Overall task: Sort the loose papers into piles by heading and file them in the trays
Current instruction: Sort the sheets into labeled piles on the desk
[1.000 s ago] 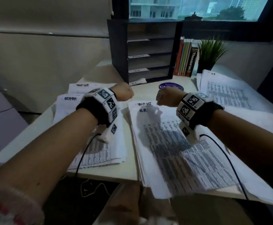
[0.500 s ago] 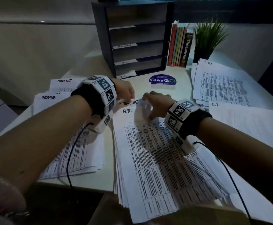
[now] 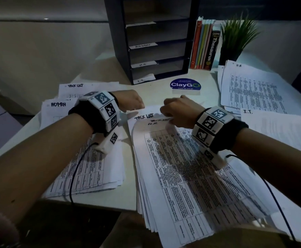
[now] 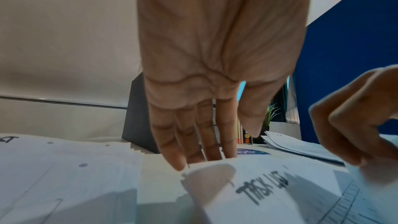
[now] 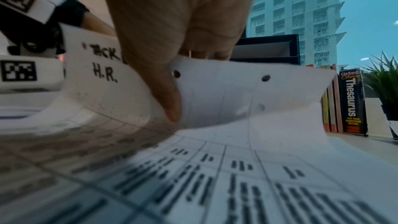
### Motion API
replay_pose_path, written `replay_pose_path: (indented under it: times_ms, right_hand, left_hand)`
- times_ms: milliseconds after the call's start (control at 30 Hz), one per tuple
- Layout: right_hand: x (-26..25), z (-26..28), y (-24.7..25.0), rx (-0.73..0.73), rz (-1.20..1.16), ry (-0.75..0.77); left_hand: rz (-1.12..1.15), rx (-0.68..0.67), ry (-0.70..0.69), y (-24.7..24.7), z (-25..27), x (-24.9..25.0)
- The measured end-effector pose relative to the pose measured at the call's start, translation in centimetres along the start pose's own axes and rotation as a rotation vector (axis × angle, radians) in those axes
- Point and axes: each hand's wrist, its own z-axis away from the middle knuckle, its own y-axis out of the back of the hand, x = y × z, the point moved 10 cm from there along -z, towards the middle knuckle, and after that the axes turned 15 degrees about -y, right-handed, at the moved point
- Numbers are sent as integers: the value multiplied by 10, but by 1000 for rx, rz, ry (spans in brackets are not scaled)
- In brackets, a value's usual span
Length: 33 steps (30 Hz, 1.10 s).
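A thick stack of printed papers (image 3: 164, 212) lies in front of me at the desk's near edge. Its top sheet (image 3: 181, 167) is headed "TASK LIST H.R." My right hand (image 3: 178, 111) pinches that sheet's far edge, thumb (image 5: 170, 105) on the printed side and fingers behind, so the H.R. sheet (image 5: 215, 94) curls up off the stack. My left hand (image 3: 131, 102) is at the stack's far left corner, its straight fingers (image 4: 193, 142) pointing down onto the paper's edge. The black tray rack (image 3: 121, 51) stands behind, its shelves labelled ADMIN, H.R. and I.T.
An ADMIN pile (image 3: 92, 167) lies at the left with a TASK LIST sheet (image 3: 85, 86) behind it. At the right lie an H.R. pile (image 3: 253, 90) and an I.T. pile (image 3: 280, 129). Books (image 3: 205, 45), a potted plant (image 3: 235, 36) and a blue ClayGo sticker (image 3: 185, 85) are near the rack.
Both hands dropped from above the stack to its far edge. The right hand took hold of the H.R. sheet's top edge and lifted it; the left hand's fingers came down at the corner.
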Motion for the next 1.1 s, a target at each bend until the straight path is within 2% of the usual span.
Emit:
replay_pose_path:
  times_ms: [167,300,433,600,733,900,967,1100]
  right_hand:
    - [-12,1,-16,-139,-17,61]
    - [-3,-3,-21,-217,-175,-44]
    - [6,-3,-16,-202,-332,-93]
    - [4,-2,-10,-127,-361,-84]
    - [10,-5,-15,-179,-441,-152]
    - [-7,1,-5,-98,-279,-7]
    - [-18,6,-5,-80,-175,60]
    - [-23,9,6,47,-108,59]
  left_hand:
    - [-125,-19,-78,3,2,6]
    - [-190,26,-132,5,8,11]
    - [-196,127,-186,11,16,20]
    - [-121,280,-136,17,30,10]
    - [-110,311,-122,12,37,2]
    - [-11,364,-150,10,39,0]
    - [45,309,-173,5,38,5]
    - [281,58,-202,-19,38,15]
